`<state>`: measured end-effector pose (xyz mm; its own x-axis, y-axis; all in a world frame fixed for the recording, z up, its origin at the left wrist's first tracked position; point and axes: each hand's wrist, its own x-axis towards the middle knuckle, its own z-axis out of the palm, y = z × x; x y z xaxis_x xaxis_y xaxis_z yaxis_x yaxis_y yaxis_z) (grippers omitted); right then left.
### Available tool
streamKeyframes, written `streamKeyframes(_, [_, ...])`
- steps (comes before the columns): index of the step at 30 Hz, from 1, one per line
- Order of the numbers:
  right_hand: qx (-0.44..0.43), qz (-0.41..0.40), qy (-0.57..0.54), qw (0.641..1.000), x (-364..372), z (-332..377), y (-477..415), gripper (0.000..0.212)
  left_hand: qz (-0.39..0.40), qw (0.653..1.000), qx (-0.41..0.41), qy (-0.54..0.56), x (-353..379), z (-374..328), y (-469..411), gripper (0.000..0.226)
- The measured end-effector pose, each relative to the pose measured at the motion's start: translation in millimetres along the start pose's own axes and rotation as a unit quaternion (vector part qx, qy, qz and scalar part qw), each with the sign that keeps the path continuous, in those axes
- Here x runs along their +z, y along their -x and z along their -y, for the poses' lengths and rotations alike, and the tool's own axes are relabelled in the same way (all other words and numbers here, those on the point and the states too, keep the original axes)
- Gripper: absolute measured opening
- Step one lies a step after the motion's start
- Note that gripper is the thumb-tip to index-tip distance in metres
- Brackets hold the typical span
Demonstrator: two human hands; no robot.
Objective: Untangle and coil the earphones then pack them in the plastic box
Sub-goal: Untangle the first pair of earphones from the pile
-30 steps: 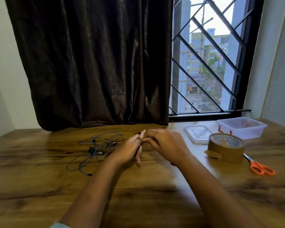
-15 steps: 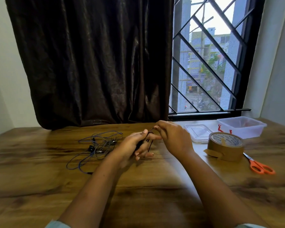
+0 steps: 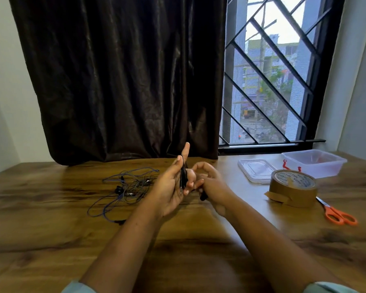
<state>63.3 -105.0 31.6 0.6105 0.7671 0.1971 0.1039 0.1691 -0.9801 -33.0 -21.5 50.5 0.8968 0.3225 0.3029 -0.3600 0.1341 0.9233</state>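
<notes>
Evidently the job is partway through; one set of black earphones (image 3: 183, 176) is up off the surface (image 3: 51, 229), gathered into a slim hank of loops against the left hand (image 3: 169, 187), its metal plug dangling at the bottom; that hand stands with its palm turned to the right, the forefinger straight up and the thumb seemingly pressing the cord to the fingers (image 3: 186, 150), though the exact hold is hard to make out; the right hand (image 3: 211, 180), just beside it and touching its lower fingertips, is curled, with a dark end of cord poking out beneath it, so it looks to be pinching the tail of the same set; I judge this winding nearly finished, yet not packed. Left of the hands, the tangled earphones (image 3: 131, 187), blue and dark, lie in a loose heap that neither hand touches; those are left to untangle and coil. Far right, the plastic box (image 3: 314, 166) stands open, with no cord in it that I can make out; its lid (image 3: 255, 170) lies flat just to its left; the tape roll (image 3: 292, 189) and orange scissors (image 3: 339, 215) lie nearer.
</notes>
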Motion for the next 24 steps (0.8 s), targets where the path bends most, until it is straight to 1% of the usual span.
streamKeyframes(2, [0.022,0.029,-0.009,0.999,0,-2,-1,0.031,-0.004,1.000,0.004,0.003,0,1,0,0.040])
streamKeyframes(5, [0.022,0.055,-0.029,0.998,1,-3,0,0.027,-0.010,1.000,0.007,-0.005,-3,2,-1,0.042])
streamKeyframes(9, [0.030,0.028,-0.013,0.999,4,-4,1,0.023,-0.013,1.000,0.003,0.020,-3,-1,1,0.038])
streamKeyframes(10, [0.031,0.032,-0.002,0.999,3,-5,1,0.024,-0.009,1.000,0.002,0.029,-2,-2,2,0.038])
streamKeyframes(13, [0.033,0.073,0.019,0.997,1,3,4,0.038,-0.015,0.999,-0.007,0.045,0,-5,3,0.038])
streamKeyframes(15, [0.033,0.079,0.000,0.996,0,8,5,0.036,-0.012,0.999,-0.016,0.045,-1,-5,3,0.038])
streamKeyframes(18, [0.059,0.075,-0.064,0.993,-3,9,0,0.032,-0.002,0.999,-0.023,0.025,-5,-3,2,0.041])
streamKeyframes(21, [0.046,0.108,-0.019,0.993,-3,9,0,0.028,0.007,0.999,-0.033,0.024,-5,-2,4,0.040])
streamKeyframes(23, [0.036,0.138,-0.001,0.990,0,12,2,0.033,0.016,0.998,-0.048,0.032,-2,-2,5,0.040])
streamKeyframes(24, [0.032,0.138,-0.004,0.990,1,14,3,0.033,0.021,0.997,-0.056,0.037,-1,-1,5,0.040])
